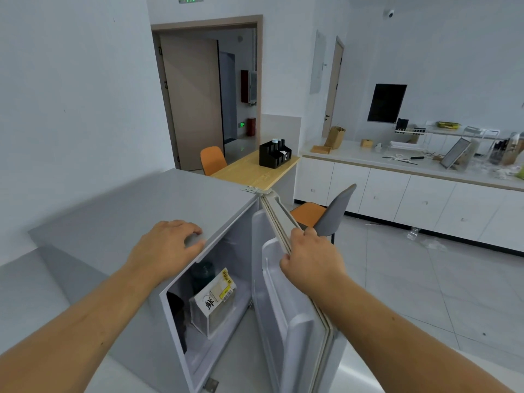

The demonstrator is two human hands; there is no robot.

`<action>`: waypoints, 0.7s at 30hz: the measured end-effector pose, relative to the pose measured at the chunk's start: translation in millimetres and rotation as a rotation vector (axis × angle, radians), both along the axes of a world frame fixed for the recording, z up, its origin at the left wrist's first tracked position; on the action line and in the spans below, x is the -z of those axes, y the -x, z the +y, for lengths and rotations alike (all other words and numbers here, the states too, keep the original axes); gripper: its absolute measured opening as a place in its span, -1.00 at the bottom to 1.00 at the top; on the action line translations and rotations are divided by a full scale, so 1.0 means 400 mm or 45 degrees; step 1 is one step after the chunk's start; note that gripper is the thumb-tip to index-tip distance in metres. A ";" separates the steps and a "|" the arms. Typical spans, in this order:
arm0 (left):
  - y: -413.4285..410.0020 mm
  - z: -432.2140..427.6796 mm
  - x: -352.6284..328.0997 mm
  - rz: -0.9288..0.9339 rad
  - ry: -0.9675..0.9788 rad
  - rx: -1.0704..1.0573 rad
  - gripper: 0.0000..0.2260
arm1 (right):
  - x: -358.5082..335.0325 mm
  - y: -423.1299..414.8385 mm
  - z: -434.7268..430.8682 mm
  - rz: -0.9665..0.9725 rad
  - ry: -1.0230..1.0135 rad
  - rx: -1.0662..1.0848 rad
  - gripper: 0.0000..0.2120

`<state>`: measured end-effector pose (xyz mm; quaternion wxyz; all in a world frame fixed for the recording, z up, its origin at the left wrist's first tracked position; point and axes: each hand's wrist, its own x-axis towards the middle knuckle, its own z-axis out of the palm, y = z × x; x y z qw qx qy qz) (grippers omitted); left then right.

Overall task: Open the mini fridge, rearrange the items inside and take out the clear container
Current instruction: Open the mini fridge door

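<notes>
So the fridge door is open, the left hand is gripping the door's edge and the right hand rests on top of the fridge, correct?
Not quite: the hands are swapped. In the head view the right hand grips the edge of the open fridge door, and the left hand rests on top of the fridge.

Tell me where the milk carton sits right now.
In the head view the milk carton stands inside the open fridge, low and centre, inside a clear container, with a dark bottle behind it.

Fridge shelf (226,330), clear container (204,319) holding carton (217,296), dark jar (202,275)
</notes>
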<state>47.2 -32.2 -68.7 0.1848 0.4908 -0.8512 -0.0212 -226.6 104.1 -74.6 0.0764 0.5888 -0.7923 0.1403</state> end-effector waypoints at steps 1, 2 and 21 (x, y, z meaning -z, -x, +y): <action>0.004 0.001 -0.002 -0.001 -0.014 -0.006 -0.66 | 0.001 0.006 0.001 0.015 -0.007 -0.006 -0.74; 0.010 0.002 -0.003 -0.008 -0.022 -0.015 -0.67 | 0.002 0.011 0.001 0.027 -0.011 -0.013 -0.75; 0.086 0.006 0.016 -0.181 0.144 -0.039 -0.67 | 0.015 0.141 0.030 0.064 -0.052 0.127 -0.74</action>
